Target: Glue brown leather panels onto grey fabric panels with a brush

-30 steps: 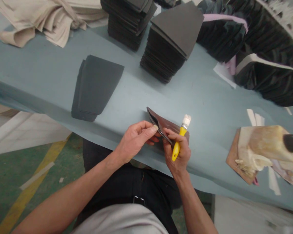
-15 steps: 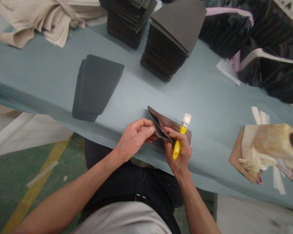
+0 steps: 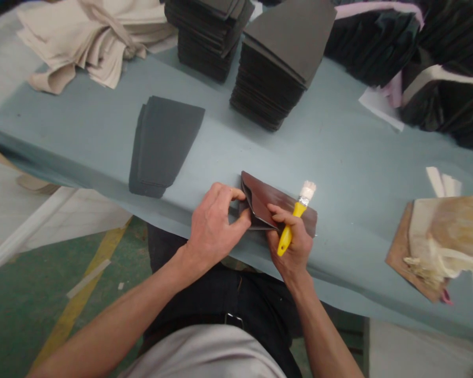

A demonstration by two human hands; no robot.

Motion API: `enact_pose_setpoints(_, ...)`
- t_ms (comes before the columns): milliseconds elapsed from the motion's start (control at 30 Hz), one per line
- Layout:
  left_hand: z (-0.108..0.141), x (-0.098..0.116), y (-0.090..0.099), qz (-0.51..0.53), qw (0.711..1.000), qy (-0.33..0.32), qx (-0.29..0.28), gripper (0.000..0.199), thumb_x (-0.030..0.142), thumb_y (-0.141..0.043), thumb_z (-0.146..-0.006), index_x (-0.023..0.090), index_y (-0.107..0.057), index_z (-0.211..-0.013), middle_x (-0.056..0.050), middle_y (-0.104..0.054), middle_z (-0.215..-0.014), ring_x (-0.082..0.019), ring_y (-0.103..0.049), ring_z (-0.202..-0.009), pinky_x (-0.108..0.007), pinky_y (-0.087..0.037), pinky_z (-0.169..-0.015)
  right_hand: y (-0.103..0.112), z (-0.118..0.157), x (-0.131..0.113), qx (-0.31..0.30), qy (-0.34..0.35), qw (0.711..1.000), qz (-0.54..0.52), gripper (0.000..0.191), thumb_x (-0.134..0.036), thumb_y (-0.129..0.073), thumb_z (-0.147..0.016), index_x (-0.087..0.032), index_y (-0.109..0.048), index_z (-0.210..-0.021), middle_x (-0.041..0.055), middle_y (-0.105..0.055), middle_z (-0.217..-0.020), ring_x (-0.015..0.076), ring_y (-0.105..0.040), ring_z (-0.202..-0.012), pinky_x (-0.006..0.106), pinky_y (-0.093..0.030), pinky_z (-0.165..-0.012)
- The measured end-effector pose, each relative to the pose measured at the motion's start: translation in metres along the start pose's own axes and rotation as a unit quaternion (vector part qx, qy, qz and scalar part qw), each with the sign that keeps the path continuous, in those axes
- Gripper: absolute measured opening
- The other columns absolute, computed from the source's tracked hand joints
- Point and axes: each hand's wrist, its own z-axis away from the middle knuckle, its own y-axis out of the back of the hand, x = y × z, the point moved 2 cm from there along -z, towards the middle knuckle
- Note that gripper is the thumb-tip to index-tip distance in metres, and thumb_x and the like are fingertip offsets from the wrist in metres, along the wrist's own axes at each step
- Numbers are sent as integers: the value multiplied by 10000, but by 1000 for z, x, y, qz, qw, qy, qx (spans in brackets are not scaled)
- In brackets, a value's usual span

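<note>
A folded leather piece (image 3: 266, 197), reddish brown outside and dark inside, lies at the table's near edge with its layers gaping at the left end. At that end is my left hand (image 3: 216, 223), its thumb and index finger curved round the layers' edge; the other fingertips are partly hidden. My right hand (image 3: 294, 244) is closed round a yellow-handled brush (image 3: 298, 210) with pale bristles, which point up and away from me. The thumb and fingers of this same hand also pinch the leather's near edge.
Dark grey cut panels (image 3: 167, 144) lie to the left on the blue-green table (image 3: 339, 184). Tall stacks of dark panels (image 3: 268, 89) stand behind. Beige pieces (image 3: 90, 42) are heaped at back left, black bundles (image 3: 374, 47) at back right. A glue-stained container (image 3: 453, 226) stands at right.
My left thumb and index finger have spread apart at the leather's left end, and its layers show a wider gap. My right hand keeps the brush and leather. The view has shifted slightly.
</note>
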Motion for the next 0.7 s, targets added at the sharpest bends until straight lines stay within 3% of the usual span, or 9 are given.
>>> enact_pose_setpoints(100, -1, 1, 3, -69, 996, -50, -6, 78, 163, -722, -898, 216, -664, -901, -4, -699, -862, -199, -662, -870, -329, -476, -804, -1, -1, 0, -3, 16, 1000, 3, 163, -240, -680, -989, -243, -643, -1148, 117, -810, -1249, 269, -794, -1182, 438, -663, -985)
enact_pose_setpoints(233, -7, -1, 7, -160, 984, -76, 2, 170, 224, -766, -893, 216, -686, -1042, 1, -705, -834, -229, -674, -829, -359, -467, -785, -3, -3, -2, -4, 39, 999, 2, 204, -208, -687, -969, -254, -637, -1161, 108, -805, -1264, 267, -789, -1182, 433, -662, -985)
enact_pose_setpoints(300, -12, -3, 11, -191, 976, -106, 9, 310, 246, -767, -900, 198, -668, -1190, -40, -750, -961, -256, -703, -910, -379, -494, -826, -4, -4, -3, -5, 45, 999, 4, 226, -187, -692, -954, -254, -638, -1163, 110, -801, -1271, 267, -785, -1180, 427, -660, -981)
enact_pose_setpoints(400, -21, -8, 18, -216, 956, -201, -5, 533, 246, -726, -928, 175, -581, -1436, -163, -713, -1388, -329, -676, -1253, -445, -530, -1003, -5, -3, -3, -11, 46, 999, 3, 228, -184, -704, -945, -247, -646, -1156, 121, -795, -1284, 272, -781, -1167, 423, -653, -968)
enact_pose_setpoints(467, -30, -13, 21, -219, 938, -266, -44, 576, 218, -680, -948, 185, -553, -1509, -188, -599, -1590, -355, -585, -1435, -502, -501, -1138, -7, -3, -2, -19, 46, 999, 1, 218, -183, -701, -950, -244, -648, -1152, 123, -791, -1294, 272, -775, -1171, 428, -644, -984)
enact_pose_setpoints(533, -39, -19, 22, -217, 916, -319, -105, 514, 173, -620, -969, 201, -608, -1482, -169, -592, -1620, -346, -563, -1482, -524, -482, -1199, -9, -2, -1, -25, 47, 999, 3, 215, -178, -695, -954, -243, -648, -1153, 118, -790, -1302, 271, -768, -1174, 433, -635, -1001)
enact_pose_setpoints(700, -56, -30, 22, -189, 885, -363, -220, 394, 139, -538, -1003, 244, -741, -1323, -114, -784, -1380, -294, -686, -1377, -557, -476, -1229, -8, 1, -3, -14, 72, 996, 55, 285, -208, -721, -937, -245, -632, -1205, 133, -752, -1405, 299, -737, -1269, 475, -613, -1047)
